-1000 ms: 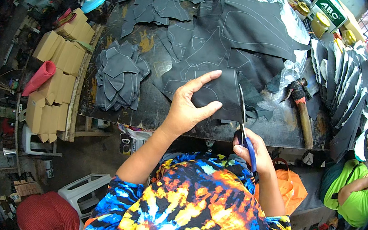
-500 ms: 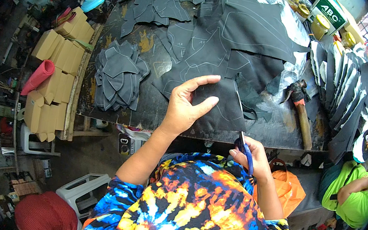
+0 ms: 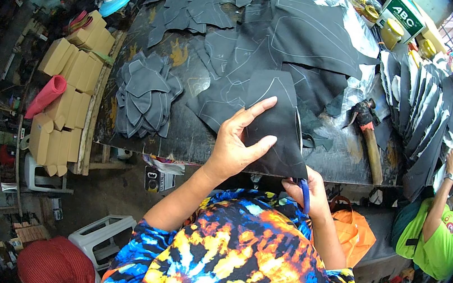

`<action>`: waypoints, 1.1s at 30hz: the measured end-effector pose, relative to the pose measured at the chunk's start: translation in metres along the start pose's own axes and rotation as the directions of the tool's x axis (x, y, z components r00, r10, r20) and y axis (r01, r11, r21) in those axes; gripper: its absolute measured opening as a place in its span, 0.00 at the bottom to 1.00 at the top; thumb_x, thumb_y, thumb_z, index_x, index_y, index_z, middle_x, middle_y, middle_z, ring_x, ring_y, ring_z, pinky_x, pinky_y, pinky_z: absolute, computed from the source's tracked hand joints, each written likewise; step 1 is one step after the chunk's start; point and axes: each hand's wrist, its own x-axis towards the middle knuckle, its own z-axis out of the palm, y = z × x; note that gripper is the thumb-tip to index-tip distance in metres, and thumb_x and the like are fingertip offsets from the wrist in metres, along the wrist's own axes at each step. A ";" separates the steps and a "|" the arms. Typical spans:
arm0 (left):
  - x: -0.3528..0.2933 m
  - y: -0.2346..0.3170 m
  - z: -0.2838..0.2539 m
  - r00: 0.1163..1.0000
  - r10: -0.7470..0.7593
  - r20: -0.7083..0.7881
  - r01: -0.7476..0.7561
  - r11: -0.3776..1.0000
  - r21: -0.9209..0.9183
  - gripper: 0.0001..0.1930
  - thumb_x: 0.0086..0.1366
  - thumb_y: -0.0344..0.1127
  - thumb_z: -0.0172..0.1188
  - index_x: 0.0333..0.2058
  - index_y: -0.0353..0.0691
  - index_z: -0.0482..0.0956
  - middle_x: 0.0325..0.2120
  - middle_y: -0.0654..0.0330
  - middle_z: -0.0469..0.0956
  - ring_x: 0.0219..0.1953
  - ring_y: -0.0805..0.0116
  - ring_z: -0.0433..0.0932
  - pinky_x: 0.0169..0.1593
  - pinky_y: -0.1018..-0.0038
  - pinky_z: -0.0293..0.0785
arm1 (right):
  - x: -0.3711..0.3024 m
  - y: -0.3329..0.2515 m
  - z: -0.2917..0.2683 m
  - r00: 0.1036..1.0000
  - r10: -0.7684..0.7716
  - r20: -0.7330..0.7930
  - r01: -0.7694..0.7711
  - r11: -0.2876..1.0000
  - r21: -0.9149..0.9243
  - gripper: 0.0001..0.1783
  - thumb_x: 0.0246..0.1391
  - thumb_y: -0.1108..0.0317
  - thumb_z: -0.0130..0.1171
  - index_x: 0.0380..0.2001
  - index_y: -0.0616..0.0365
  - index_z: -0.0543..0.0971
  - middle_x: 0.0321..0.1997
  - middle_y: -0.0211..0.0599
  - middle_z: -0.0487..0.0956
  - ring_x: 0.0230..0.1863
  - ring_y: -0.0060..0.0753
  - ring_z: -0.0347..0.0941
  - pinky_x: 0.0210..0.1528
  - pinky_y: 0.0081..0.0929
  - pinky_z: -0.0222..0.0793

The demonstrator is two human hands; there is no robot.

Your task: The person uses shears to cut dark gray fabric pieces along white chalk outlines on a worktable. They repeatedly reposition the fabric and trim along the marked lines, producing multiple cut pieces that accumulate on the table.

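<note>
A person in a tie-dye shirt is gripping blue-handled scissors (image 3: 305, 195) in the right hand (image 3: 317, 193) at the lower right corner of a black sheet piece (image 3: 272, 110), which is lying above the table's (image 3: 185, 151) near edge. The left hand (image 3: 237, 143) is spreading thumb and forefinger over the piece; from here I cannot tell whether its other fingers are grasping it. Chalk-lined cutouts (image 3: 144, 94) are resting to the left, a hammer (image 3: 371, 139) to the right.
</note>
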 end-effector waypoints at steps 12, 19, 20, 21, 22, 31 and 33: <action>-0.004 -0.006 0.007 0.999 -0.038 -0.010 0.038 0.997 0.072 0.30 0.58 0.20 0.69 0.61 0.34 0.76 0.53 0.59 0.79 0.56 0.72 0.75 0.63 0.75 0.66 | 0.007 0.011 -0.002 0.983 -0.182 -0.012 0.182 0.983 -0.020 0.23 0.53 0.71 0.69 0.52 0.66 0.78 0.48 0.36 0.83 0.50 0.26 0.76 0.56 0.28 0.71; -0.010 -0.010 0.024 0.992 -0.008 -0.123 0.000 0.998 -0.066 0.29 0.58 0.21 0.69 0.60 0.37 0.78 0.42 0.63 0.78 0.45 0.77 0.74 0.54 0.80 0.69 | -0.004 0.023 0.003 0.988 -0.132 -0.080 0.116 0.978 -0.175 0.20 0.53 0.75 0.65 0.50 0.66 0.79 0.47 0.35 0.84 0.49 0.24 0.77 0.56 0.27 0.70; -0.010 -0.010 0.026 0.989 -0.065 -0.133 0.043 0.985 -0.164 0.25 0.59 0.22 0.70 0.56 0.36 0.80 0.44 0.61 0.80 0.47 0.77 0.75 0.55 0.79 0.70 | -0.005 0.024 0.003 0.990 -0.110 -0.086 0.103 0.991 -0.081 0.19 0.53 0.76 0.64 0.50 0.65 0.79 0.45 0.34 0.83 0.47 0.23 0.76 0.54 0.25 0.71; -0.010 -0.009 0.025 0.984 -0.114 -0.138 0.085 0.975 -0.203 0.23 0.59 0.22 0.70 0.55 0.36 0.81 0.44 0.61 0.81 0.48 0.77 0.76 0.56 0.79 0.70 | -0.006 0.026 0.003 0.992 -0.087 -0.089 0.089 0.996 0.014 0.19 0.53 0.76 0.63 0.50 0.64 0.79 0.44 0.32 0.83 0.45 0.22 0.75 0.52 0.24 0.71; -0.009 -0.008 0.022 0.979 -0.160 -0.127 0.126 0.963 -0.237 0.22 0.59 0.22 0.70 0.53 0.35 0.82 0.44 0.61 0.81 0.48 0.77 0.76 0.56 0.79 0.71 | -0.007 0.026 0.002 0.994 -0.065 -0.087 0.074 0.991 0.110 0.18 0.53 0.77 0.62 0.49 0.63 0.79 0.43 0.30 0.82 0.43 0.20 0.75 0.49 0.23 0.71; 0.011 0.007 -0.001 1.000 0.008 0.012 -0.010 0.992 0.124 0.23 0.56 0.24 0.70 0.52 0.38 0.83 0.42 0.59 0.83 0.45 0.71 0.80 0.53 0.76 0.74 | -0.006 -0.001 -0.005 0.996 -0.060 0.068 0.060 0.998 0.009 0.18 0.58 0.60 0.67 0.43 0.61 0.75 0.32 0.23 0.69 0.35 0.18 0.63 0.38 0.22 0.63; 0.010 0.009 0.002 1.000 0.000 0.001 0.000 0.992 0.129 0.23 0.56 0.24 0.70 0.52 0.39 0.84 0.41 0.59 0.83 0.44 0.71 0.80 0.53 0.76 0.74 | -0.004 -0.004 -0.004 0.997 -0.050 0.060 0.052 0.998 -0.029 0.19 0.57 0.59 0.68 0.43 0.61 0.75 0.32 0.23 0.69 0.34 0.18 0.63 0.38 0.22 0.64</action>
